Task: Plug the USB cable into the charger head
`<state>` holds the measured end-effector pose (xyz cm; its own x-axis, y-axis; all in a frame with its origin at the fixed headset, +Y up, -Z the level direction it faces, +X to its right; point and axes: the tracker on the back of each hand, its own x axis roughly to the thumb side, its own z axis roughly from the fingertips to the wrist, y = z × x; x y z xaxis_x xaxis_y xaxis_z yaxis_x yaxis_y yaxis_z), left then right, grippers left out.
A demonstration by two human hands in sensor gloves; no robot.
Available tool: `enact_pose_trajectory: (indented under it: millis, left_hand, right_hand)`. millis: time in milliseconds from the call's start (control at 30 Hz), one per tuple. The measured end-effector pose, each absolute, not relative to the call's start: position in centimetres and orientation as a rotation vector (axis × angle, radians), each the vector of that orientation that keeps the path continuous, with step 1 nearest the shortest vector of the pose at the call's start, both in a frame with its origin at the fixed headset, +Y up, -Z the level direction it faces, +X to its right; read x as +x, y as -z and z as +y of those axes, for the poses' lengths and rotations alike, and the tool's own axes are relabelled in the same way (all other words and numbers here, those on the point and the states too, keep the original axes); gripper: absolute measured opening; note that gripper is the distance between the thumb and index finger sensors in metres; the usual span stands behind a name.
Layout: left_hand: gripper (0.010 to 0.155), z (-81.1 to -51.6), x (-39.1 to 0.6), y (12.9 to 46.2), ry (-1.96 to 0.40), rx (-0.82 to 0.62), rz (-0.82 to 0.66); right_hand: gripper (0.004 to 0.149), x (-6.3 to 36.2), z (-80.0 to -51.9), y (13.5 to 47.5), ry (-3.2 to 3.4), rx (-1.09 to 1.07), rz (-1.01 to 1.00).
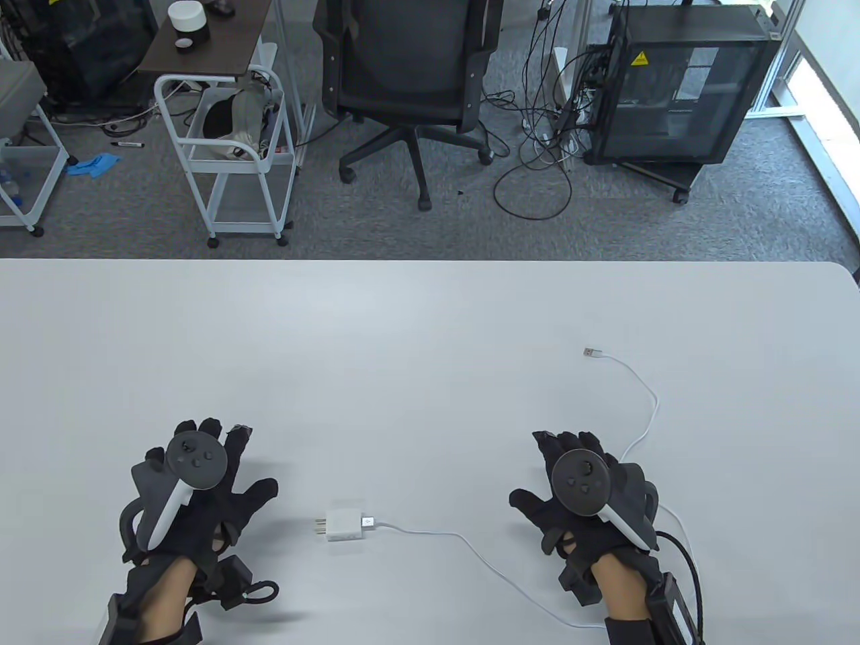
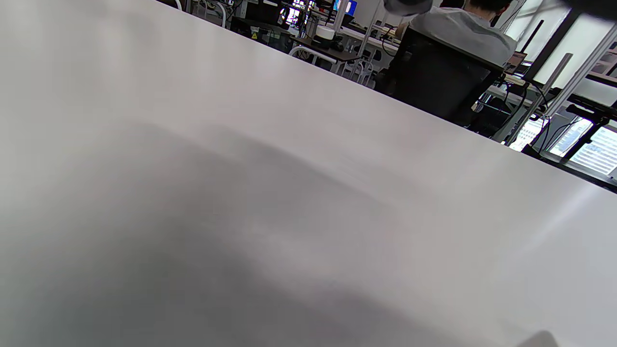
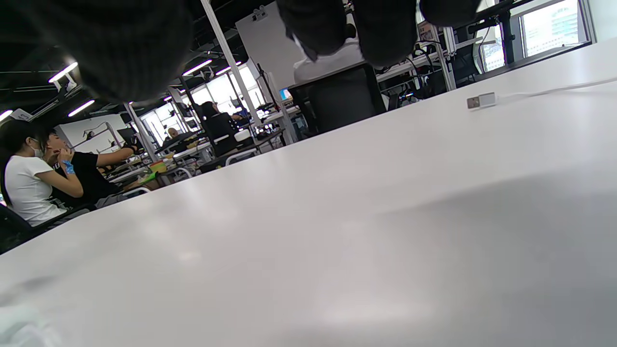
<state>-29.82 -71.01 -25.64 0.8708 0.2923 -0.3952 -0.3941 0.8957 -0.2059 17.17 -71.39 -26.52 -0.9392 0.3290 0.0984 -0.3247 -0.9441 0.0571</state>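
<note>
Both hands lie flat and unclenched on the white table (image 1: 430, 322), holding nothing. The charger head (image 1: 344, 526) sits between them, nearer the left hand (image 1: 195, 500), with the USB cable (image 1: 470, 545) plugged in; its free plug (image 1: 591, 352) lies beyond the right hand (image 1: 584, 500)

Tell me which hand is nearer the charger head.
Left. The left hand lies just left of the charger head; the right hand is farther off to its right.

Tilted white table (image 2: 270, 159) with soft shadow, black chair (image 2: 434, 82), seated person in grey (image 2: 462, 29) beyond
</note>
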Motion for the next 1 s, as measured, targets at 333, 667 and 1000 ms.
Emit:
enact_pose_trajectory:
  millis: [333,667,1000]
  left_hand:
    - [0.101,-70.94,-29.64,25.63,-0.351,-0.288,0.349]
    - [0.101,-70.80,-29.24,25.42,-0.328,-0.290,0.332]
    - [0.101,-71.02,-29.21,25.42,-0.320,-0.313,0.333]
  right_hand:
    - [0.095,17.32,-71.29,26.47,-2.804,0.146,0.061]
    - [0.094,17.27,-71.23,26.39,-2.794,0.159,0.055]
    - [0.095,17.27,-71.22,26.34,-2.793,0.159,0.053]
